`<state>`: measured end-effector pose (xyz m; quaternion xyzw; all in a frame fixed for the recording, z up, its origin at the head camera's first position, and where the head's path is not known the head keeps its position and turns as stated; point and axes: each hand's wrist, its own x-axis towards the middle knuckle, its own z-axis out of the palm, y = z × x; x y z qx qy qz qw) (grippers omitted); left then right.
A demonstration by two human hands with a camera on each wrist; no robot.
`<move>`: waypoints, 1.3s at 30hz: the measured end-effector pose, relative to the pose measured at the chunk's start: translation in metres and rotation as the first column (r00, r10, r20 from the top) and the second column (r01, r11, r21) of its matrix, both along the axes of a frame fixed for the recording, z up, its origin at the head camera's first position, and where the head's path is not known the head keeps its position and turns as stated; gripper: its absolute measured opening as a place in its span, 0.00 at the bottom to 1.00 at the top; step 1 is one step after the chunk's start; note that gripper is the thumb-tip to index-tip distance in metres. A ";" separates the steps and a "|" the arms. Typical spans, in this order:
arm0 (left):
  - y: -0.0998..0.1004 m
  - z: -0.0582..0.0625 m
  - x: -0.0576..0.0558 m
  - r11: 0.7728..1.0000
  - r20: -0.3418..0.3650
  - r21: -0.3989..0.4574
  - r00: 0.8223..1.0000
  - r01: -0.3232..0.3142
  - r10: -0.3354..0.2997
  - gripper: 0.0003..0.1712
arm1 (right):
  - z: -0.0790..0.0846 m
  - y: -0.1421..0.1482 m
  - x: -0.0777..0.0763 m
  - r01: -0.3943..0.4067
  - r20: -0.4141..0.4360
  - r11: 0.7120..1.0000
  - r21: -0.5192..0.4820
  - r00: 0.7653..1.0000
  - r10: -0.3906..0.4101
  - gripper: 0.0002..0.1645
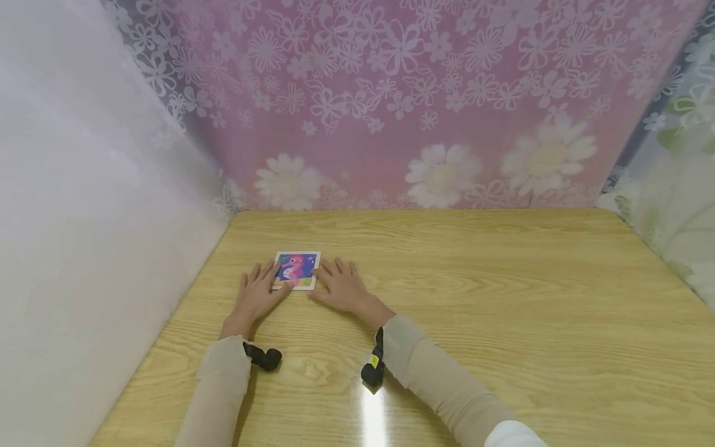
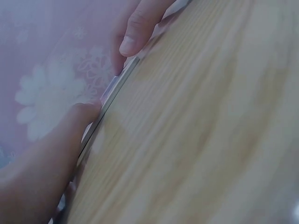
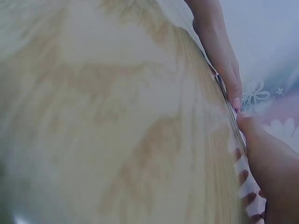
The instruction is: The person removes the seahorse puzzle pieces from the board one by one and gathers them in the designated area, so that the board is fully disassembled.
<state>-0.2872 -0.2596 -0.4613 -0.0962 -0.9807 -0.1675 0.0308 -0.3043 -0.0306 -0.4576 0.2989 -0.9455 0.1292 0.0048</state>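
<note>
A square picture board (image 1: 296, 267) lies flat on the table, showing a pink seahorse on blue inside a white border. My left hand (image 1: 258, 298) rests on the table with fingers spread, its thumb touching the lower edge and its fingers along the left side. At the right side my right hand (image 1: 342, 292) lies with extended fingers, a fingertip touching the border. In the left wrist view, the thin side of the board (image 2: 117, 88) shows against the wood, with the left thumb on it. The right wrist view shows the right thumb beside the board's edge (image 3: 234, 122).
A wood-grain table (image 1: 503, 323) extends far to the right. The white wall (image 1: 100, 205) runs close along the left side. A pink flowered curtain (image 1: 380, 136) hangs behind the far edge. Black wrist cameras (image 1: 268, 359) are strapped at both cuffs.
</note>
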 end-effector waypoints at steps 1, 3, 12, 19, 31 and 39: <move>0.001 0.000 0.000 1.000 0.000 0.003 1.000 0.001 -0.001 0.46 | 0.000 0.001 0.000 -0.002 -0.001 1.000 -0.003 1.000 0.002 0.39; 0.004 0.001 0.002 1.000 -0.002 0.009 1.000 0.007 -0.007 0.45 | 0.001 0.002 0.000 -0.007 0.000 1.000 -0.011 1.000 0.007 0.38; 0.015 0.001 0.004 1.000 -0.018 0.009 1.000 0.009 -0.009 0.45 | 0.002 0.009 0.000 -0.015 -0.006 1.000 -0.023 1.000 0.015 0.36; 0.019 0.002 0.007 1.000 -0.020 0.017 1.000 0.011 -0.010 0.45 | 0.005 0.013 0.002 -0.022 -0.036 0.999 -0.023 0.999 0.021 0.34; 0.026 -0.001 0.012 1.000 -0.036 0.008 0.999 0.028 -0.027 0.45 | 0.006 0.019 0.006 -0.036 -0.104 0.999 -0.019 0.994 0.034 0.38; 0.036 -0.001 0.015 0.999 -0.061 0.002 0.997 0.042 -0.042 0.45 | 0.005 0.024 0.007 -0.005 -0.098 0.999 -0.053 0.995 0.000 0.34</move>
